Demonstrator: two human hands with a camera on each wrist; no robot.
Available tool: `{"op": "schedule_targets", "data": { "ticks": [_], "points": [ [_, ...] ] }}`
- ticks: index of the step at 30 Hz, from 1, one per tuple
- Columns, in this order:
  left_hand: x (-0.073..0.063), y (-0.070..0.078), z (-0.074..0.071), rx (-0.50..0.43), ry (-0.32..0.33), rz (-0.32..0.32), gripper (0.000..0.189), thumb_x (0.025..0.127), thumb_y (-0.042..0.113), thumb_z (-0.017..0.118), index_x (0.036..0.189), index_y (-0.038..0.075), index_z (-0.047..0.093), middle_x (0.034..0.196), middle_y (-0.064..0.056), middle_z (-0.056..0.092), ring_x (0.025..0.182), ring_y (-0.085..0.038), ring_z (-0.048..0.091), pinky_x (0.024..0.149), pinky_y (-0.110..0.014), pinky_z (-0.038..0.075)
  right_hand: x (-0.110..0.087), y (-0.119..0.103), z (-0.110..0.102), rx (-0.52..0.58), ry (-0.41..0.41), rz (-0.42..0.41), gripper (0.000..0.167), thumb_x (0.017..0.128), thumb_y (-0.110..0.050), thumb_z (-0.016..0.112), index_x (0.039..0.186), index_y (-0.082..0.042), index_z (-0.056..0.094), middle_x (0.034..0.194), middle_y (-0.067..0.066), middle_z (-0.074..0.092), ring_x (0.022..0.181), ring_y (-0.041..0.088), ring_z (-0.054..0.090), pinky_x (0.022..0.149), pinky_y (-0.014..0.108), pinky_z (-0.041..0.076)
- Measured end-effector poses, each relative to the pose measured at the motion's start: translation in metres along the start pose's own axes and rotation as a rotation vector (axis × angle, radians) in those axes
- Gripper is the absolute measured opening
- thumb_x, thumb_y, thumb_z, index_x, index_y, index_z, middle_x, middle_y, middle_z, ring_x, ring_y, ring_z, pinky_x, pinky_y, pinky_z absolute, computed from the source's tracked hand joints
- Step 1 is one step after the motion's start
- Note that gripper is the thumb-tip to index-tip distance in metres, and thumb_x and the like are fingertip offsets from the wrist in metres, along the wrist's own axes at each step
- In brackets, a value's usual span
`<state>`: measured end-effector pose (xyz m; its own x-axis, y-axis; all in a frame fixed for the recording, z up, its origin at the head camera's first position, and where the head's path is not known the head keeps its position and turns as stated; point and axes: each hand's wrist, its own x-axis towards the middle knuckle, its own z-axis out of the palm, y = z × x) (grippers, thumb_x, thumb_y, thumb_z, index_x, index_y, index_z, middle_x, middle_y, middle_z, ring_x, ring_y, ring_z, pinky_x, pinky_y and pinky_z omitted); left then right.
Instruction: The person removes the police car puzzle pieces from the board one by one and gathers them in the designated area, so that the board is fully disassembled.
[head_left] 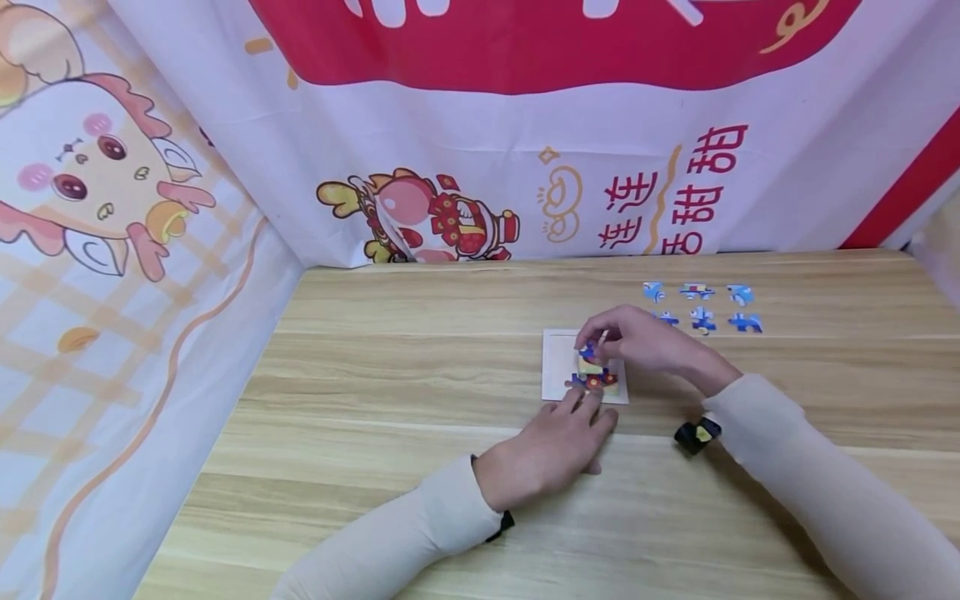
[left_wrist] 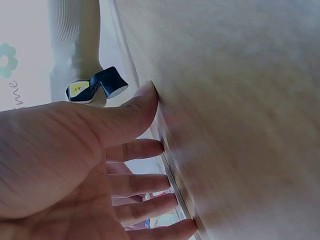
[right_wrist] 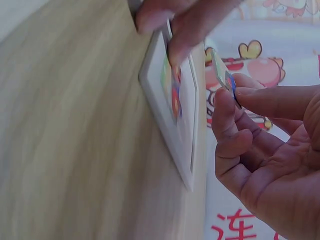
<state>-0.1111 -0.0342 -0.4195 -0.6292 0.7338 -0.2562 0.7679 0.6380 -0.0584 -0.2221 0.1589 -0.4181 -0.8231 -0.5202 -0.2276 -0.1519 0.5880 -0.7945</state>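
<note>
A jigsaw piece (right_wrist: 223, 76) with yellow and blue printing is pinched between the thumb and fingers of my right hand (head_left: 641, 337), just over the tray. The white puzzle tray (head_left: 557, 354) lies flat on the table, holding some red and blue jigsaw pieces (head_left: 609, 382) along its near right part. My left hand (head_left: 551, 450) reaches in from the near side, its fingers spread and fairly straight. In the right wrist view its fingertips (right_wrist: 178, 52) touch the tray's edge and the pieces lying there.
Several loose blue jigsaw pieces (head_left: 702, 318) lie in two rows at the back right of the wooden table (head_left: 390, 358), some partly behind the right hand. A printed cloth (head_left: 480, 167) hangs behind the table, and another covers the left side. Each wrist wears a black band.
</note>
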Motion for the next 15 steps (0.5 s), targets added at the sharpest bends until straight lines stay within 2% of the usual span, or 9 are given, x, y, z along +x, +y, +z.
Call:
{"op": "schedule_targets", "data": {
  "ticks": [8,15],
  "points": [
    [-0.001,0.000,-0.001,-0.013,-0.002,-0.002,0.065,0.101,0.047,0.063,0.155,0.016,0.045,0.160,-0.009,0.043,0.146,-0.026,0.042,0.105,-0.037,0.055,-0.019,0.019,-0.020,-0.056,0.085,0.031,0.028,0.100,0.000,0.059,0.121,-0.009,0.075,0.106,0.005,0.074,0.096,0.023,0.064,0.086,0.035,0.050],
    [-0.001,0.000,-0.001,-0.001,-0.008,-0.003,0.065,0.101,0.048,0.062,0.155,0.016,0.045,0.161,-0.010,0.042,0.145,-0.026,0.042,0.104,-0.035,0.055,-0.038,0.040,-0.037,-0.049,0.138,0.070,0.026,0.100,0.000,0.059,0.122,-0.005,0.072,0.103,0.009,0.072,0.089,0.021,0.064,0.081,0.032,0.051]
  ]
}}
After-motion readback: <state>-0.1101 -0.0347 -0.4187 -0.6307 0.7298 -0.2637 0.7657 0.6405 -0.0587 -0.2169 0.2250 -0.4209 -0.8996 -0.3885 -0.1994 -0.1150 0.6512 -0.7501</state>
